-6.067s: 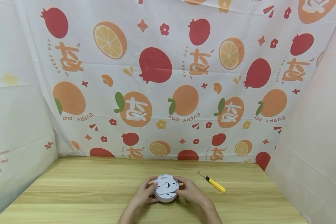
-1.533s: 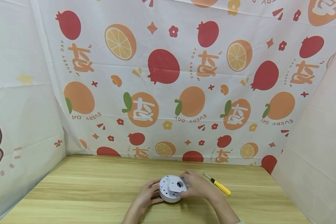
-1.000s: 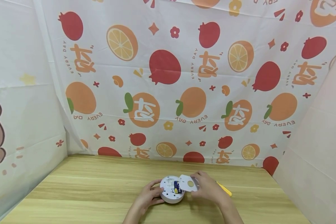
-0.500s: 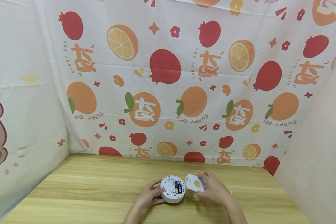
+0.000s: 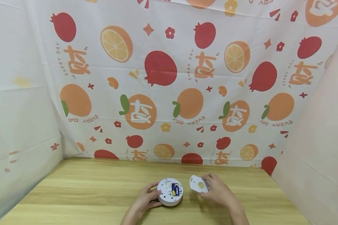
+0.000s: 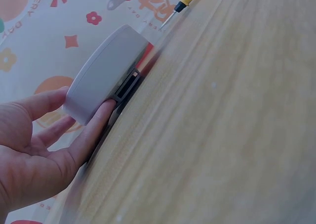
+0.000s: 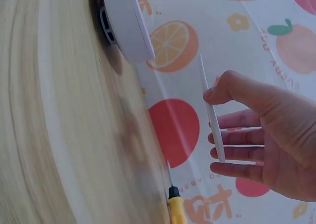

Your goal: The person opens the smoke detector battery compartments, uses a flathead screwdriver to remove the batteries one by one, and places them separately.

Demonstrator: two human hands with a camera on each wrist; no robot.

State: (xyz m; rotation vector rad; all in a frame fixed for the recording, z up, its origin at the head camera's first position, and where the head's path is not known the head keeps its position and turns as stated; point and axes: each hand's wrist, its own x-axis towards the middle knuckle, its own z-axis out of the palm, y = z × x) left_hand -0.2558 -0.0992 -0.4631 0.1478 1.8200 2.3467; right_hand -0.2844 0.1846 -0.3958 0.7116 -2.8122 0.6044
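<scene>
A round white smoke detector is tilted over the table with its back up, showing blue-and-yellow batteries side by side in an uncovered bay. My left hand grips its left edge, thumb on the upper face and fingers at the side and beneath. Black slotted parts show on its underside in the left wrist view. To the right, my right hand pinches a thin white mounting plate with a round hole, thumb on one face and fingers on the other. The plate is apart from the detector.
A yellow-handled screwdriver lies on the wooden table, past my right hand; the head view has it hidden. A fruit-patterned cloth hangs along the table's back edge, with pale cloth at both sides.
The plate sat on the detector's back at first. My right hand has lifted it off and carried it right, uncovering the batteries. My left hand keeps its grip on the detector.
</scene>
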